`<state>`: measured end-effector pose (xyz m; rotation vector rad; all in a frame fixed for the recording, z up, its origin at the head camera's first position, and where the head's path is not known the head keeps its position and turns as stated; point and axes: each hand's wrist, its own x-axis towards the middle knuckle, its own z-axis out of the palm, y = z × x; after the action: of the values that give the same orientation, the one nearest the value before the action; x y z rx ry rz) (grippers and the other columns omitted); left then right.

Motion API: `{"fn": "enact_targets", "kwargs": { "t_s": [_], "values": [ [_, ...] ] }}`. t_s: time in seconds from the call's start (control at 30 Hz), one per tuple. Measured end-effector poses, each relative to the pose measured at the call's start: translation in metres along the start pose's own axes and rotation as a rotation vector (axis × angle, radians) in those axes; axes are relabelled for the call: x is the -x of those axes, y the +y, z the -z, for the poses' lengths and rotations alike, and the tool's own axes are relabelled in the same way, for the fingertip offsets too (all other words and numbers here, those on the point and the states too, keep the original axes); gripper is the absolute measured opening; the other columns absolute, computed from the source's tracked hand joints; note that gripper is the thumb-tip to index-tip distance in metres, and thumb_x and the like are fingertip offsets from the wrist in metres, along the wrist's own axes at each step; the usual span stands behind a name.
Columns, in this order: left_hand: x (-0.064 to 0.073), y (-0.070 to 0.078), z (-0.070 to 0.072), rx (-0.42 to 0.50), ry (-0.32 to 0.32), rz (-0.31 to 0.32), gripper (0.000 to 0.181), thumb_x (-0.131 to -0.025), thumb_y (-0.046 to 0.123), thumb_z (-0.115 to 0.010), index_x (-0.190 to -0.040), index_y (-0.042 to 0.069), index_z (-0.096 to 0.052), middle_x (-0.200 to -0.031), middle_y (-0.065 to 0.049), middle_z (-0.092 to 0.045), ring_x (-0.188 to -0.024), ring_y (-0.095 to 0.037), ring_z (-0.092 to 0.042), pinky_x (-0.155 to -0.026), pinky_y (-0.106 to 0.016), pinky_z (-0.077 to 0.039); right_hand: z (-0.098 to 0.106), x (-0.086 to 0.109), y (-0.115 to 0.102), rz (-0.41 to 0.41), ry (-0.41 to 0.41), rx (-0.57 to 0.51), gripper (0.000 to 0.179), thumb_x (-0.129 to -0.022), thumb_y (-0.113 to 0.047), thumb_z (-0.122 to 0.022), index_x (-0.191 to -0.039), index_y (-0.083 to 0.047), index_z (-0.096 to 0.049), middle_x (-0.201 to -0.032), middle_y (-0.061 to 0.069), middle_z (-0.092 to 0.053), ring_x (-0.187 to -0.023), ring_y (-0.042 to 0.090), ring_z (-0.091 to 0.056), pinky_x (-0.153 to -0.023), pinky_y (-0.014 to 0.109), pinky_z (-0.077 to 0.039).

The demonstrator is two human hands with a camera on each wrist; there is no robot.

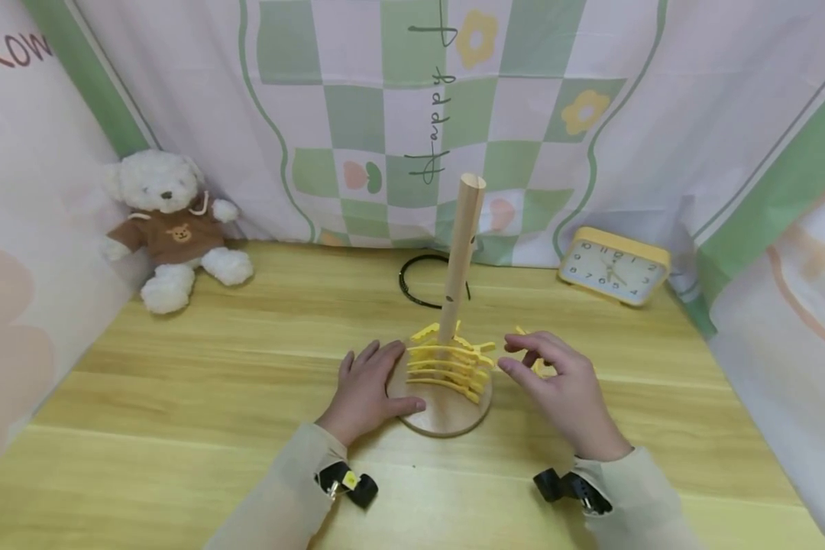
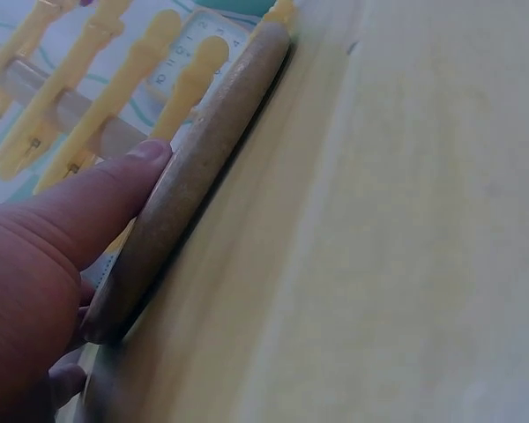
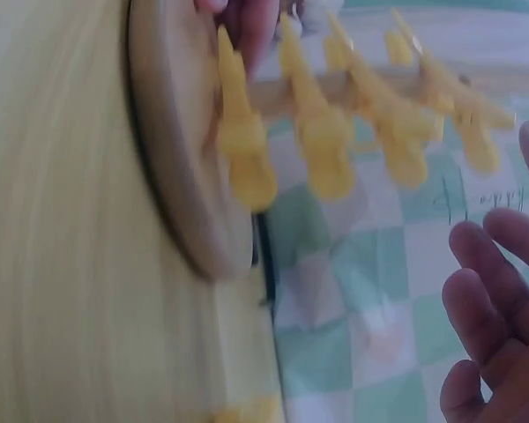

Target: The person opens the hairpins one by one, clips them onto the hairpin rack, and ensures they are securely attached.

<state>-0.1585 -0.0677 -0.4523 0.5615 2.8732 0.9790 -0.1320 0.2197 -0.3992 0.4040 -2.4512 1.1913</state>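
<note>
A wooden stand has a round base [image 1: 447, 418] and an upright wooden post [image 1: 462, 244] with dark holes. Several yellow clips [image 1: 450, 365], long and hinged like hair clips, sit stacked around the lower post. My left hand [image 1: 367, 389] rests on the base's left side, fingers spread; in the left wrist view its thumb [image 2: 115, 198] lies on the base near the lowest clip. To the right of the clips hovers my right hand [image 1: 560, 382], thumb and fingers apart, holding nothing. In the right wrist view its fingertips [image 3: 467, 295] are clear of the clips [image 3: 326, 167].
More yellow pieces [image 1: 539, 367] lie on the table [image 1: 282, 367] behind my right hand, partly hidden. A black hoop [image 1: 406, 283] lies behind the post. A white teddy bear [image 1: 179, 229] sits back left, and a yellow clock [image 1: 615, 267] stands back right. A patterned curtain [image 1: 357, 114] hangs behind.
</note>
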Motion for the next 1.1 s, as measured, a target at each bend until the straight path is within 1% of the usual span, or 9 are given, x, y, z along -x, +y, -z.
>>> {"fn": "enact_targets", "kwargs": {
  "t_s": [0.1, 0.2, 0.27, 0.4, 0.5, 0.63, 0.8, 1.0, 1.1],
  "values": [
    [0.000, 0.001, 0.000, 0.002, -0.003, 0.004, 0.097, -0.077, 0.059, -0.080, -0.154, 0.014, -0.041, -0.157, -0.004, -0.041, -0.149, -0.036, -0.025, -0.117, -0.064, -0.006, 0.005, 0.000, 0.010, -0.053, -0.012, 0.028, 0.022, -0.091, -0.019, -0.076, -0.112, -0.011, -0.075, -0.103, -0.005, -0.071, -0.083, 0.006, -0.057, -0.073, 0.024, -0.042],
    [0.001, 0.001, 0.001, 0.006, -0.005, 0.006, 0.097, -0.077, 0.058, -0.080, -0.154, 0.014, -0.041, -0.158, -0.004, -0.041, -0.149, -0.036, -0.025, -0.117, -0.064, -0.006, 0.009, 0.000, 0.020, -0.113, -0.051, 0.074, 0.023, -0.093, -0.023, -0.074, -0.112, -0.010, -0.075, -0.103, -0.003, -0.071, -0.083, 0.009, -0.057, -0.071, 0.023, -0.043],
    [0.001, 0.002, 0.001, 0.007, -0.005, 0.006, 0.097, -0.077, 0.058, -0.080, -0.154, 0.013, -0.041, -0.158, -0.004, -0.041, -0.149, -0.036, -0.025, -0.117, -0.064, -0.006, 0.011, -0.001, 0.025, -0.156, -0.106, 0.112, 0.027, -0.094, -0.027, -0.072, -0.114, -0.009, -0.074, -0.104, -0.001, -0.071, -0.084, 0.012, -0.058, -0.070, 0.023, -0.045],
    [0.001, 0.002, 0.002, 0.004, -0.003, 0.005, 0.097, -0.077, 0.058, -0.080, -0.154, 0.013, -0.041, -0.157, -0.005, -0.042, -0.149, -0.036, -0.026, -0.117, -0.064, -0.006, 0.015, -0.001, 0.034, -0.245, -0.256, 0.168, 0.038, -0.095, -0.038, -0.069, -0.118, -0.008, -0.071, -0.105, 0.003, -0.072, -0.088, 0.016, -0.061, -0.072, 0.030, -0.051],
    [0.001, 0.002, 0.002, 0.003, -0.002, 0.008, 0.096, -0.077, 0.058, -0.080, -0.154, 0.013, -0.041, -0.157, -0.004, -0.042, -0.149, -0.036, -0.026, -0.117, -0.064, -0.006, 0.016, -0.001, 0.040, -0.283, -0.309, 0.187, 0.043, -0.095, -0.043, -0.068, -0.120, -0.007, -0.070, -0.106, 0.004, -0.071, -0.090, 0.018, -0.062, -0.074, 0.034, -0.052],
    [0.001, 0.002, 0.002, 0.006, -0.006, 0.012, 0.097, -0.077, 0.058, -0.080, -0.154, 0.013, -0.041, -0.158, -0.004, -0.041, -0.149, -0.036, -0.025, -0.118, -0.063, -0.006, 0.020, -0.001, 0.048, -0.289, -0.286, 0.221, 0.044, -0.095, -0.043, -0.068, -0.119, -0.006, -0.071, -0.107, 0.009, -0.072, -0.090, 0.021, -0.063, -0.074, 0.035, -0.051],
    [0.000, 0.002, 0.002, 0.005, -0.009, 0.013, 0.097, -0.078, 0.058, -0.079, -0.154, 0.013, -0.041, -0.158, -0.005, -0.041, -0.149, -0.036, -0.025, -0.118, -0.063, -0.005, 0.030, -0.002, 0.057, -0.329, -0.260, 0.254, 0.047, -0.096, -0.046, -0.066, -0.120, -0.007, -0.070, -0.109, 0.011, -0.070, -0.091, 0.023, -0.061, -0.072, 0.035, -0.049],
    [0.000, 0.000, 0.001, 0.006, -0.010, 0.014, 0.097, -0.077, 0.060, -0.079, -0.154, 0.014, -0.041, -0.158, -0.004, -0.041, -0.149, -0.035, -0.024, -0.118, -0.063, -0.005, 0.043, -0.001, 0.067, -0.324, -0.203, 0.261, 0.046, -0.096, -0.045, -0.066, -0.120, -0.006, -0.070, -0.104, 0.010, -0.070, -0.087, 0.022, -0.059, -0.065, 0.029, -0.047],
    [0.000, 0.000, 0.001, 0.005, -0.009, 0.012, 0.097, -0.078, 0.060, -0.079, -0.154, 0.014, -0.041, -0.158, -0.004, -0.041, -0.149, -0.035, -0.025, -0.118, -0.063, -0.006, 0.050, 0.001, 0.074, -0.319, -0.168, 0.266, 0.044, -0.096, -0.043, -0.067, -0.121, -0.006, -0.070, -0.107, 0.011, -0.071, -0.090, 0.022, -0.060, -0.067, 0.026, -0.047]
  ]
}}
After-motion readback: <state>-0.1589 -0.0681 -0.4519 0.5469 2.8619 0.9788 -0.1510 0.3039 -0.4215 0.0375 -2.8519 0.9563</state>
